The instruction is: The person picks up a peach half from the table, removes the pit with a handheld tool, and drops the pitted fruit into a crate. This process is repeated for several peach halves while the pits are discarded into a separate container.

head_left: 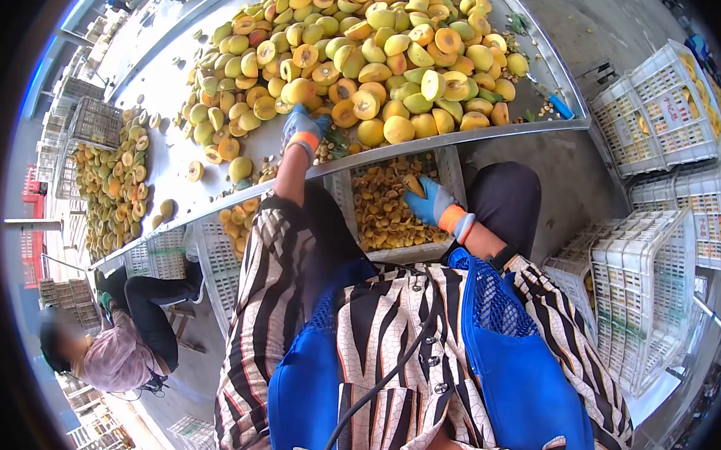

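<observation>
My left hand [304, 128], in a blue and orange glove, is at the near edge of the metal table, its fingers closed round a yellow-orange fruit [300, 91] beside the large heap of whole and halved fruit [368, 56]. Below the table edge my right hand [431, 202], gloved the same way, holds a fruit piece [414, 185] over a white crate [457, 174]. Brown-orange fruit scraps [381, 206] fill much of that crate.
White crates [643, 294] stand at the right, some holding fruit. A blue object [560, 107] lies on the table's right corner. Another person [122, 351] sits at the lower left, near a second fruit heap [117, 182]. More fruit [236, 219] sits in a crate left of my legs.
</observation>
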